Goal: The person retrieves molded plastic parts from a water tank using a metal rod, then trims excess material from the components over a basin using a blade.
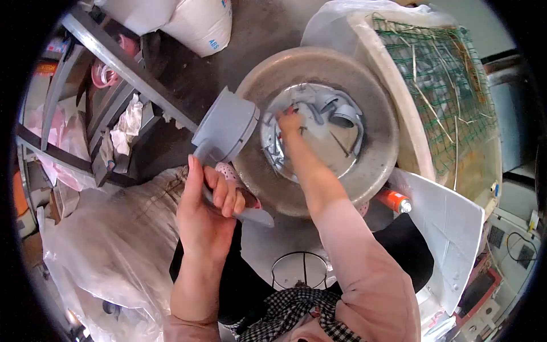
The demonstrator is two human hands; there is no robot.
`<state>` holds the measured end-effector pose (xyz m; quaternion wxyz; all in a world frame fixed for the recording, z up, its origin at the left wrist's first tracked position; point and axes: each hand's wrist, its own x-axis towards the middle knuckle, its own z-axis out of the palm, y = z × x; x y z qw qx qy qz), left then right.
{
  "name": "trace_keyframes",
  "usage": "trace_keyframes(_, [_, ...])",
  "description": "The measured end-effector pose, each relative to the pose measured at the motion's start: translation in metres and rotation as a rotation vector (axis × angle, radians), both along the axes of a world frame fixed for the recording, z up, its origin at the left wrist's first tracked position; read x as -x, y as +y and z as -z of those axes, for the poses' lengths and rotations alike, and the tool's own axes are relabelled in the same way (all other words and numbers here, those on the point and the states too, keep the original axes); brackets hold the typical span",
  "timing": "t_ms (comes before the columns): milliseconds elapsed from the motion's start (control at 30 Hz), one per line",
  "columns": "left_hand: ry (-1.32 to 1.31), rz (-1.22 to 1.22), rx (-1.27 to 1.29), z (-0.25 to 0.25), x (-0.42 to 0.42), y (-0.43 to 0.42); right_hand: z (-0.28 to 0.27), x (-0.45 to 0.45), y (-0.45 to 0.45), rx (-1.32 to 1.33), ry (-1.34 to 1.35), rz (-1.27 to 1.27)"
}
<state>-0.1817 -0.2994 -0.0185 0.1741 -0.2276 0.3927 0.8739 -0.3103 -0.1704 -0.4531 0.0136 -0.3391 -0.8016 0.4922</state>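
Note:
In my left hand (208, 196) is a grey plastic part (226, 125) with a round, cup-like head and a curved handle. My fingers wrap around the handle, and its lower end sticks out below my palm. My right hand (290, 121) reaches down into a wide, worn basin (382, 125), its fingers drawn together among loose grey pieces. Something small and red shows at those fingertips; what they hold is too small to make out. Several grey plastic parts (343, 117), some ring-shaped and some thin sticks, lie on the basin's pale bottom.
Right of the basin stands a pale tub (419, 145) topped with green mesh (436, 85). An orange spray can (396, 200) lies near a white panel (441, 228). Plastic-covered sacks (108, 245) are at left, below a grey metal frame (122, 62). A white sack (199, 25) stands behind.

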Motion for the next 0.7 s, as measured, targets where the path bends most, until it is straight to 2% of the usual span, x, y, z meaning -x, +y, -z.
trace_keyframes(33, [-0.012,-0.013,0.006,0.002,0.002,-0.002,0.000,0.001,-0.004,0.131,-0.021,0.150])
trace_keyframes(100, [-0.056,-0.083,-0.056,0.001,0.006,-0.006,-0.022,0.001,0.001,0.081,-0.115,0.178])
trace_keyframes(167, [0.027,-0.096,-0.064,0.000,0.005,-0.010,-0.067,-0.006,0.020,0.377,0.007,0.356])
trace_keyframes(233, [0.189,-0.109,0.114,-0.009,0.005,-0.009,-0.137,-0.024,0.056,0.373,0.122,0.271])
trace_keyframes(300, [0.282,-0.085,0.085,-0.010,0.005,-0.018,-0.193,-0.042,0.100,0.996,0.300,-0.036])
trace_keyframes(400, [0.350,-0.103,0.208,-0.015,0.003,-0.022,-0.316,-0.073,0.137,1.146,0.284,-0.160])
trace_keyframes(433, [0.367,-0.096,0.179,-0.013,0.002,-0.016,-0.338,-0.079,0.147,1.212,0.277,-0.151])
trace_keyframes(533, [0.489,-0.109,0.464,-0.007,-0.007,0.006,-0.402,-0.112,0.153,1.159,0.353,-0.166])
trace_keyframes(633, [0.742,-0.073,0.606,0.012,-0.019,0.037,-0.432,-0.141,0.151,1.168,0.383,-0.235])
trace_keyframes(700, [0.836,0.005,0.571,0.017,-0.031,0.052,-0.434,-0.152,0.155,1.173,0.403,-0.286])
